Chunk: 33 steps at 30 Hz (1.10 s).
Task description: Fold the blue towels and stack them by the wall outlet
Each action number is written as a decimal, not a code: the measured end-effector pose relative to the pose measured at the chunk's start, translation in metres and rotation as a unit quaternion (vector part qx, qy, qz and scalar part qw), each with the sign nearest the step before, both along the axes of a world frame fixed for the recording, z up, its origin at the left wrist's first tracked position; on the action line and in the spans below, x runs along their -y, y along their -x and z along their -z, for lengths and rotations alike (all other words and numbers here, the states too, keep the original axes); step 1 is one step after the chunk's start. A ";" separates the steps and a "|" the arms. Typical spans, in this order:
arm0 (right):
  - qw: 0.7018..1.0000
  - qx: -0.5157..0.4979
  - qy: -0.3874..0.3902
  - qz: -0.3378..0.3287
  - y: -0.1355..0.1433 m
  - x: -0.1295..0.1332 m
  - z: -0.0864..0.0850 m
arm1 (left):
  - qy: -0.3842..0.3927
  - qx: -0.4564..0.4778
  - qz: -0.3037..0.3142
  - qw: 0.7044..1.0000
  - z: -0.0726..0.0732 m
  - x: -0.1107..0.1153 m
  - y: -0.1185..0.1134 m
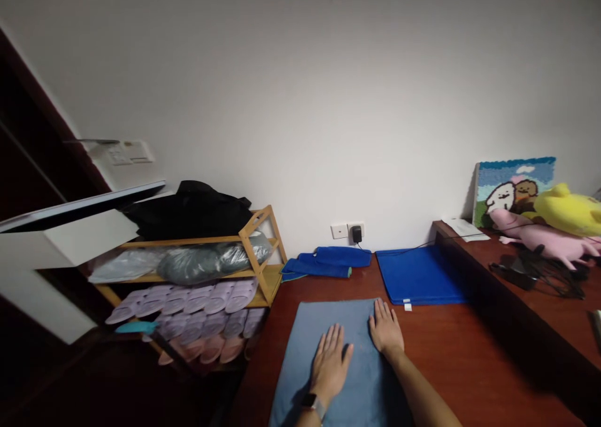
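Note:
A grey-blue cloth (347, 317) is spread out smooth on the reddish-brown wooden table (441, 358). My left hand (329, 361), with a watch at the wrist, lies flat on the middle of the cloth, fingers stretched out. Flat at the cloth's far right corner rests my right hand (385, 328), its fingers extended. Neither hand grips anything. Behind the cloth, folded blue cloths (323, 263) lie against the wall. To the right is a flat, folded bright blue cloth (417, 277) with a white tag at its near edge.
A wooden rack (263, 270) with several slippers (201, 297) and a black bag (197, 211) stands left of the table. A raised ledge (498, 308) on the right carries plush toys (544, 233), cables and a picture (516, 189). A black plug (357, 234) sits in the wall socket.

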State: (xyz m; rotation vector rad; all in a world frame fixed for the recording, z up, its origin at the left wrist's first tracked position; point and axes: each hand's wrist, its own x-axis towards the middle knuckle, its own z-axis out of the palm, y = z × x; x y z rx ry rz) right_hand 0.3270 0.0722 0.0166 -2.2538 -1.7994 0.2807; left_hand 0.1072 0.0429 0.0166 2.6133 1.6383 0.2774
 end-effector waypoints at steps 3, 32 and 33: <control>1.000 -0.002 -0.002 0.002 0.000 0.000 0.002 | -0.016 -0.011 -0.066 0.998 0.006 0.001 0.061; 0.970 -0.061 -0.088 -0.219 0.010 0.181 0.022 | -0.052 -0.003 -0.090 0.995 0.013 0.021 0.115; 0.969 -0.058 -0.090 -0.222 0.009 0.181 0.022 | -0.050 -0.005 -0.090 0.995 0.013 0.020 0.115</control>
